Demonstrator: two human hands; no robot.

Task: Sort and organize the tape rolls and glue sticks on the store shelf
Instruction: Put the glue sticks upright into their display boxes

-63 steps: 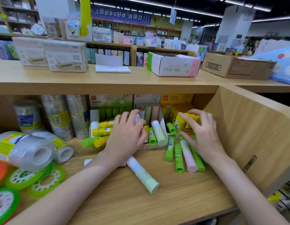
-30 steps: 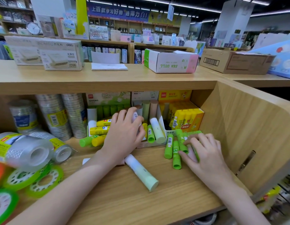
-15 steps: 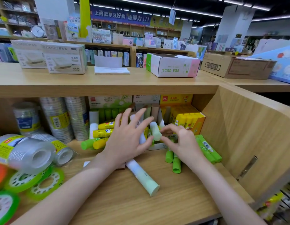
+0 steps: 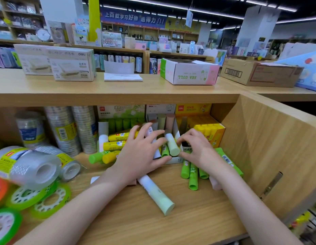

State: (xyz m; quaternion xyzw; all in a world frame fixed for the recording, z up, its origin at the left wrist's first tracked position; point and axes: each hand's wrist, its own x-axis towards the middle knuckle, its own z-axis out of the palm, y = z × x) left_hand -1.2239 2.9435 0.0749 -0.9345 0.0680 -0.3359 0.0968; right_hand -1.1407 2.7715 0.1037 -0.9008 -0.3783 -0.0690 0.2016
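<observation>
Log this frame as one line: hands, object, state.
left hand: open, fingers spread over display box | right hand: pinching pale green glue stick | loose glue stick: lying on shelf

Tape rolls (image 4: 65, 131) left on shelf (image 4: 136, 223), glue boxes (image 4: 205, 128) behind right, loose glue sticks (image 4: 192, 175) in front, hands (image 4: 141, 154) between.

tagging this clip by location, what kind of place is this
Most likely a stationery shop. The wooden shelf holds many glue sticks in display boxes and stacked tape rolls, boxed goods sit on top, and more stocked aisles run behind under a hanging banner.
</observation>
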